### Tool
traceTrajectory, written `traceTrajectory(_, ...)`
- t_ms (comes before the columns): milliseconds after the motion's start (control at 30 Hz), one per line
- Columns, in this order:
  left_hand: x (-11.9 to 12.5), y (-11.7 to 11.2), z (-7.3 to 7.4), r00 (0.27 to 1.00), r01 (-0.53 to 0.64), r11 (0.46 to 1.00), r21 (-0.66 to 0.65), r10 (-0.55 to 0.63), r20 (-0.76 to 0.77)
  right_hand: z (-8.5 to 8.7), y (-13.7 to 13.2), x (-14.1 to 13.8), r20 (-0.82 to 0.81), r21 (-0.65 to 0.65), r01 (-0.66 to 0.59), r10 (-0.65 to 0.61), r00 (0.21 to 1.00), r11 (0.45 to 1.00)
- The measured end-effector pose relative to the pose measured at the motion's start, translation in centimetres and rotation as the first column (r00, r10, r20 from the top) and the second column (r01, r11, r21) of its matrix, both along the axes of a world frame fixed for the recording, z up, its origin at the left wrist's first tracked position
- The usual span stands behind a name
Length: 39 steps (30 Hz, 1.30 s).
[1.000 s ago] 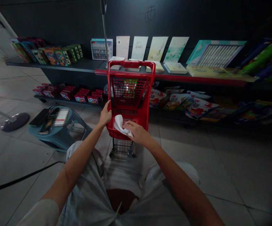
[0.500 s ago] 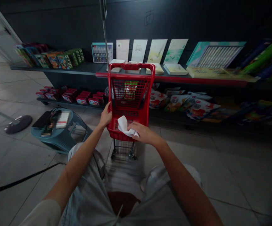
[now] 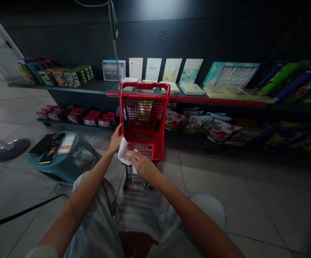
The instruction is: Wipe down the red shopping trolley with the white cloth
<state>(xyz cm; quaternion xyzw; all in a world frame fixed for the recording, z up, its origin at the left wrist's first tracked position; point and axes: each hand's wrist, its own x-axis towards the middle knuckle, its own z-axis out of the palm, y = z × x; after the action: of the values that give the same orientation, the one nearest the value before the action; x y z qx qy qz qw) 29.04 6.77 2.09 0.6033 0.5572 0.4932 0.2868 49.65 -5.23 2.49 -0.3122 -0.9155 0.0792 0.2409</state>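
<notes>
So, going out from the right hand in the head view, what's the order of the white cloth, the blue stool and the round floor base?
From the right hand:
1. White cloth: under the fingers, pressed on the red cart.
2. Blue stool: on the floor to the left, past the left arm.
3. Round floor base: far left, beyond the stool.

A pixelated patch hid part of the teal stool (image 3: 64,161) top. The right hand (image 3: 142,165) covered part of the white cloth (image 3: 123,154). The right-side shelf goods (image 3: 292,136) were too dark to identify.
</notes>
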Motion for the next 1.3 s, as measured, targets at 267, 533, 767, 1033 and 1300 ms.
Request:
traceTrajectory(267,0.4,0.5,0.2,0.999,-0.039,0.999,-0.034,0.039,-0.014,1.9,1.1,6.1,-0.011,-0.183,0.051,-0.053,0.999,0.982)
traceTrajectory(533,1.1,-3.7,-1.0,0.992,-0.11,0.994,0.015,0.111,-0.059,0.2,2.6,5.4,-0.153,-0.181,0.007,-0.035,0.988,0.984)
traceTrajectory(767,2.2,-7.7,-2.3,0.998,-0.04,0.999,0.009,0.04,0.039,-0.1,2.8,0.3,-0.267,-0.159,-0.074,0.029,0.963,0.985)
traceTrajectory(1033,1.5,-6.9,-2.3,0.996,-0.031,0.998,0.049,0.035,-0.08,0.6,2.1,1.3,-0.168,-0.189,-0.05,0.018,0.986,0.981)
traceTrajectory(1300,1.0,-6.3,-2.8,0.996,0.014,0.997,0.077,-0.007,-0.087,1.9,2.8,9.0,-0.054,-0.241,0.057,-0.072,0.996,0.969)
